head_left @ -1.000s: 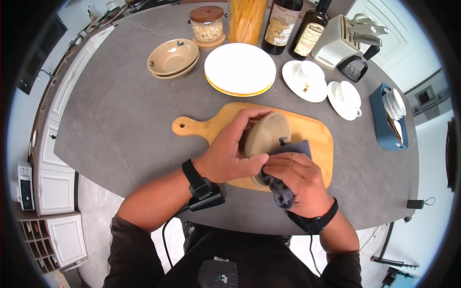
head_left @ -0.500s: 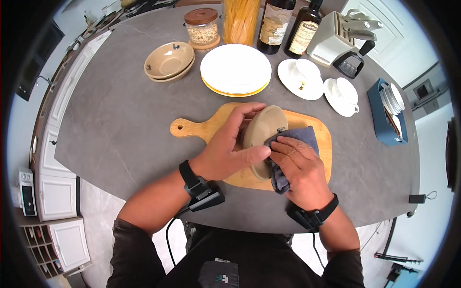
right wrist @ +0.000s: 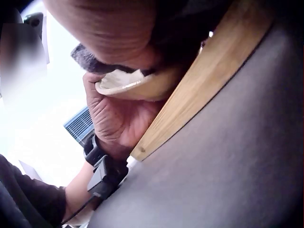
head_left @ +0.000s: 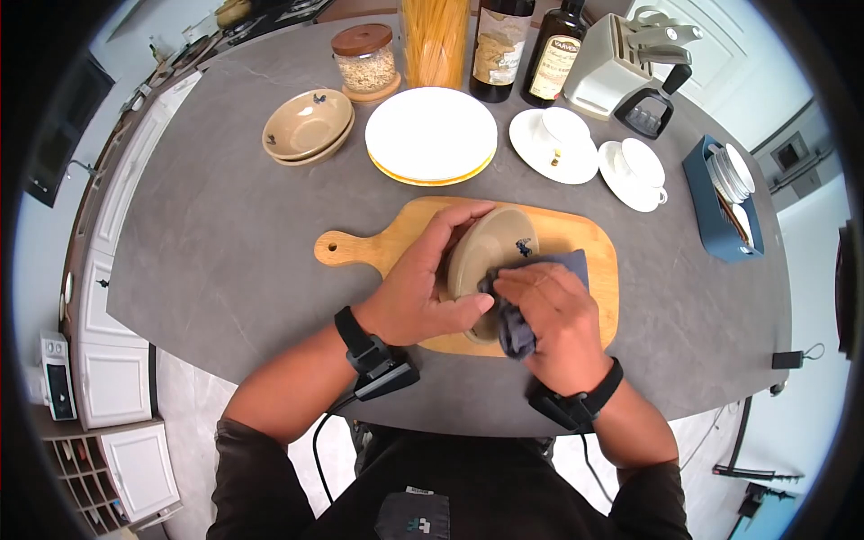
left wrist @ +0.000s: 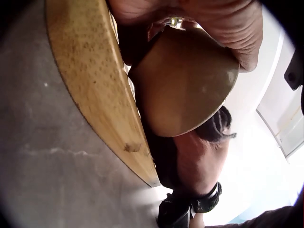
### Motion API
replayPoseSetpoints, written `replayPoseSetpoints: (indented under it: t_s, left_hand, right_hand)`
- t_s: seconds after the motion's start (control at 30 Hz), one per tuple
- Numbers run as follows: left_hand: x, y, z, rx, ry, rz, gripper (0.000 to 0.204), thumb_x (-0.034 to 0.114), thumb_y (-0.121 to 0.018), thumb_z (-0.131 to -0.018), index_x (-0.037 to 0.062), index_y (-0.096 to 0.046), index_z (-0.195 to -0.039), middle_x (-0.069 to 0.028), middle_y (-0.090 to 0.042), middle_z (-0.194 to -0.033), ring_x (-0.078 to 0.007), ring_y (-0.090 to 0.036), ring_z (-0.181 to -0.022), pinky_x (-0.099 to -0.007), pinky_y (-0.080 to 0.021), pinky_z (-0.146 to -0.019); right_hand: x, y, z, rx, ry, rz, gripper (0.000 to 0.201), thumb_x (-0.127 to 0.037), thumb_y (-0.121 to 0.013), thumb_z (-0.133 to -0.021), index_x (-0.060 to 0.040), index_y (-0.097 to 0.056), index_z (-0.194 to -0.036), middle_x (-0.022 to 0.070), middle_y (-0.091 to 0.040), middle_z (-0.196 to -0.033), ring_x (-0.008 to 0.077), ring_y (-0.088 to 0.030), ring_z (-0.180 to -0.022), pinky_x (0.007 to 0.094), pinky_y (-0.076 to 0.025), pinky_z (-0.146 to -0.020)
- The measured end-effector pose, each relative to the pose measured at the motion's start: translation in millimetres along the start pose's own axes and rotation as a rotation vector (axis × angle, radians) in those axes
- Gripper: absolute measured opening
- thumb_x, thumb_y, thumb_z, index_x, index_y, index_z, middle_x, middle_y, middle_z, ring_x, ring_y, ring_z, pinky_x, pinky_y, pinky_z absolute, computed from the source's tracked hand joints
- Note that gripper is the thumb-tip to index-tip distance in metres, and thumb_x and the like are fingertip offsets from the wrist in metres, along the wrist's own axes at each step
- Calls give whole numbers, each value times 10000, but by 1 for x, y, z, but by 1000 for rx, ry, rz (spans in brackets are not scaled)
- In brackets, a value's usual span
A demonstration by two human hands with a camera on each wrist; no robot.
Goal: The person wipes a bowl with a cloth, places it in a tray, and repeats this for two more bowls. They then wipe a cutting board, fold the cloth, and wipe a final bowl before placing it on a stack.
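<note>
A beige bowl (head_left: 493, 243) with a small dark rooster print is tilted on its side over a wooden cutting board (head_left: 589, 270). My left hand (head_left: 418, 292) grips it from the left, thumb at the near rim and fingers around the far side. In the left wrist view the bowl's smooth outside (left wrist: 190, 85) faces the camera. My right hand (head_left: 558, 315) holds a dark grey cloth (head_left: 517, 331) bunched under its fingers and presses it against the bowl's inside. Part of the cloth sticks out beyond the knuckles, and the right fingertips are partly hidden in its folds.
Behind the board stand two stacked beige bowls (head_left: 309, 126), a stack of white plates (head_left: 432, 135), and white cups on saucers (head_left: 553, 148). Farther back are an oat jar (head_left: 366, 63), spaghetti (head_left: 435, 40), two dark bottles (head_left: 551, 58) and a knife block (head_left: 603, 72). A blue caddy (head_left: 711, 216) stands right.
My right hand has shifted the cloth about on the bowl's inner face, bunching it lower near my left thumb. The left hand keeps its grip on the bowl. The head view has shifted slightly.
</note>
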State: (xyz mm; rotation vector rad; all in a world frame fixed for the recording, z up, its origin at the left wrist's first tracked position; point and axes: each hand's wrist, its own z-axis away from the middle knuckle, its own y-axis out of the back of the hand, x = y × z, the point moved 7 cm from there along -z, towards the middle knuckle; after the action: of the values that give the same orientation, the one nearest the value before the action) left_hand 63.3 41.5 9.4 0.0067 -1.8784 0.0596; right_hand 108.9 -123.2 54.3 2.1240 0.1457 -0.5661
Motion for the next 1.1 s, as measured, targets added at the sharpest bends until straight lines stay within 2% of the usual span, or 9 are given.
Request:
replayPoseSetpoints:
  t_s: [0.07, 0.13, 0.23, 0.43, 0.5, 0.63, 0.8, 0.93, 1.1]
  left_hand:
    - [-2, -3, 0, -13, 2, 4, 979, 330, -836, -910, 19, -300, -1668, -151, -459, -1612, -262, -467, -1500, -435, -369, -1266]
    - [-2, -6, -1, -36, -17, 30, 945, 199, -842, -881, 43, -331, -1660, -128, -492, -1542, -239, -497, -1435, -410, -402, -1240]
    - [-4, -6, -2, -61, -11, -34, 1014, 304, -851, -892, 24, -283, -1684, -138, -454, -1608, -253, -463, -1501, -432, -364, -1269]
    - [-4, -6, -1, -68, 26, 20, 1030, 276, -868, -879, 32, -278, -1687, -133, -450, -1606, -254, -453, -1508, -427, -351, -1280]
    - [-5, -7, -1, -65, 14, 13, 1037, 276, -873, -875, 35, -276, -1688, -131, -448, -1605, -253, -452, -1508, -428, -350, -1281]
    - [-7, -10, -3, -71, -24, -10, 1060, 258, -891, -858, 44, -271, -1690, -126, -445, -1606, -251, -448, -1510, -432, -347, -1283]
    - [-6, -9, -3, -80, -24, 20, 1088, 221, -918, -830, 53, -275, -1691, -127, -440, -1613, -253, -447, -1512, -436, -347, -1284]
    - [-7, -8, -3, -42, -24, 15, 1058, 229, -941, -804, 51, -342, -1658, -135, -484, -1577, -257, -484, -1470, -419, -401, -1250]
    - [-8, -10, -4, -37, -30, 26, 1099, 253, -968, -791, 50, -335, -1666, -132, -486, -1576, -255, -481, -1470, -418, -403, -1247]
  right_hand:
    - [3, 4, -4, 92, -16, 79, 489, 54, -795, -663, -4, -750, -1146, 155, -766, -1185, 381, -710, -1112, 476, -576, -965]
    - [8, 0, -7, 118, -35, 12, 485, 44, -805, -670, -4, -749, -1150, 156, -765, -1184, 381, -714, -1104, 479, -580, -961]
    - [4, -3, -9, 146, -24, -117, 473, 30, -820, -685, -2, -747, -1151, 157, -764, -1175, 379, -721, -1087, 480, -588, -943]
    - [-4, -5, -8, 32, 75, -195, 420, 40, -815, -701, -2, -737, -1111, 143, -755, -1135, 363, -732, -1056, 458, -601, -902]
    - [5, -2, -10, 109, 34, -37, 419, 55, -809, -696, -3, -736, -1105, 143, -748, -1149, 368, -731, -1052, 460, -601, -909]
    - [8, -1, -15, 239, -71, -90, 448, 85, -795, -705, -32, -742, -1134, 146, -748, -1139, 381, -737, -1051, 449, -609, -893]
    - [7, -4, -12, 119, 0, -289, 463, 47, -839, -711, -46, -737, -1153, 155, -747, -1138, 358, -748, -1041, 428, -612, -880]
    - [8, -5, -12, 119, 18, -145, 459, 49, -841, -711, -46, -737, -1148, 152, -747, -1139, 361, -747, -1022, 429, -611, -876]
    - [11, -3, -17, 268, -45, -140, 431, 43, -837, -726, -42, -736, -1136, 134, -749, -1130, 353, -738, -1021, 439, -603, -883]
